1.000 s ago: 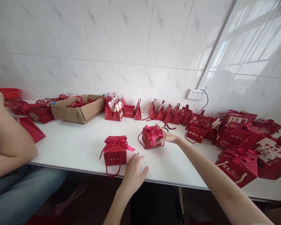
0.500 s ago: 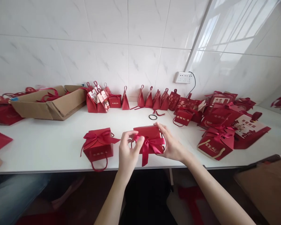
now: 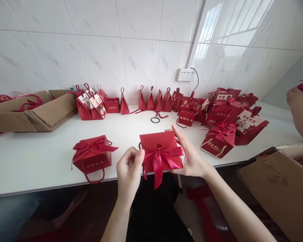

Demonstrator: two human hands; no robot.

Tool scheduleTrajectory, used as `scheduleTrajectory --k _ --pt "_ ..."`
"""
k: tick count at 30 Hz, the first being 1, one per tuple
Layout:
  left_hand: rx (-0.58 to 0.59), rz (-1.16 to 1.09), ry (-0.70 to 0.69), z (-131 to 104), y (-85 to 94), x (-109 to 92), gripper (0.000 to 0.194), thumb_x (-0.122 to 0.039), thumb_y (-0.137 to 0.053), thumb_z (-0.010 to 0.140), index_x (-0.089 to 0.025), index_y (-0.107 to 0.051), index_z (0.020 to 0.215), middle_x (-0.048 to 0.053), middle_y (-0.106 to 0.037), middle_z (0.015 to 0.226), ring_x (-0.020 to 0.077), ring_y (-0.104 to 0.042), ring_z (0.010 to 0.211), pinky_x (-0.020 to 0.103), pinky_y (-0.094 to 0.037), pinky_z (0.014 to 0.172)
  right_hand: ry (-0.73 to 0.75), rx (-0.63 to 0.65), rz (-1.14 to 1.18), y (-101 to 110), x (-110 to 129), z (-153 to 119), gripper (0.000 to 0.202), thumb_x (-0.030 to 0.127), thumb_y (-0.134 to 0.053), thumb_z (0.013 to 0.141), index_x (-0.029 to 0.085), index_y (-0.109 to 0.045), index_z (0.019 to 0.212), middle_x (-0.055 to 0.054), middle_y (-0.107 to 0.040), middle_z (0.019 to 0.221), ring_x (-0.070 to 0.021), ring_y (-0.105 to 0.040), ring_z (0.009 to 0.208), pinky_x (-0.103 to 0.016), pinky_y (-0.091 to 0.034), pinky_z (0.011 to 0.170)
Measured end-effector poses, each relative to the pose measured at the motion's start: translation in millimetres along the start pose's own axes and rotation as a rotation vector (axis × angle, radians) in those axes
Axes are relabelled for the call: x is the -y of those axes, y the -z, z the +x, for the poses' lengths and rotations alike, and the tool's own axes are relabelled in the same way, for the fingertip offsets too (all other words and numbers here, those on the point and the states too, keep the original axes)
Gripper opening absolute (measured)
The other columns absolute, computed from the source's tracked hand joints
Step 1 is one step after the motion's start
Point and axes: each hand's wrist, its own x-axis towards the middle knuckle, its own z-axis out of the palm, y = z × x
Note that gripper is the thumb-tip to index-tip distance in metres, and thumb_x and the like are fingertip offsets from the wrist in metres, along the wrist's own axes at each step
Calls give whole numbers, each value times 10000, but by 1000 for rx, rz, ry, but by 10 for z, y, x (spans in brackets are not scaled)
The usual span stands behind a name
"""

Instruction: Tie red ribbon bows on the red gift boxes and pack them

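A red gift box (image 3: 156, 141) with a glossy ribbon bow (image 3: 158, 156) on its front is held over the table's front edge. My right hand (image 3: 192, 156) grips it from the right side, thumb along the far top corner and the other fingers partly hidden beneath. At the left side, my left hand (image 3: 130, 166) is closed in a pinch on the left loop of the bow, with the fingertips partly hidden behind the thumb. A twisted cord handle hangs at the box's left side. Another bowed gift box (image 3: 96, 161) stands to the left on the white table.
Small red peaked boxes (image 3: 146, 101) line the wall. An open cardboard carton (image 3: 42, 114) is at left. More finished-looking red boxes (image 3: 219, 137) crowd the right, near a black ring (image 3: 155, 120). Another person's hand (image 3: 296, 101) holds a red item at far right; a large carton (image 3: 280, 185) stands below.
The gift box has come nearer to me and its hole under the flap now shows. My left hand has moved from over the bow to its left end. The view has shifted right.
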Motion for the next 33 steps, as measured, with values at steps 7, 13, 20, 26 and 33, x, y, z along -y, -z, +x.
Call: scheduleTrajectory --k 7,13,20,26,33 --pt "-6 -251 60 40 -17 37 356 -385 -480 846 -189 -390 563 -17 -377 583 104 -411 551 224 -405 517 -34 -12 46 49 12 -46 1099 295 -744 651 264 -26 1482 -131 -325 1447 -319 -329 1330 -490 -382 1040" --pt "-69 -189 22 49 -38 337 301 -308 -416 861 -192 -391 584 -18 -369 592 115 -413 571 249 -399 569 -467 -270 588 0 -47 -83 1037 465 -753 630 286 -133 1442 -111 -487 1336 -311 -394 1302 -540 -348 1044" --pt "199 201 127 76 -190 633 304 -401 -457 840 -199 -468 614 -9 -457 616 145 -466 626 253 -395 596 -823 -283 1486 87 -65 -179 559 686 -424 780 219 -524 1070 -93 -676 994 -281 -631 1001 -522 -536 798" --pt "495 544 32 111 -397 712 287 -445 -424 856 -226 -573 742 -5 -615 686 165 -560 598 271 -429 566 -873 -348 1443 264 -31 -340 593 713 -420 765 198 -538 1033 -99 -671 978 -267 -645 963 -481 -544 802" --pt "578 715 -122 160 -676 766 276 -400 -405 851 -231 -588 730 11 -666 744 197 -620 689 332 -475 670 -583 -574 247 673 84 -727 895 420 -791 599 247 -323 1342 -115 -500 1296 -290 -515 1179 -456 -442 992"
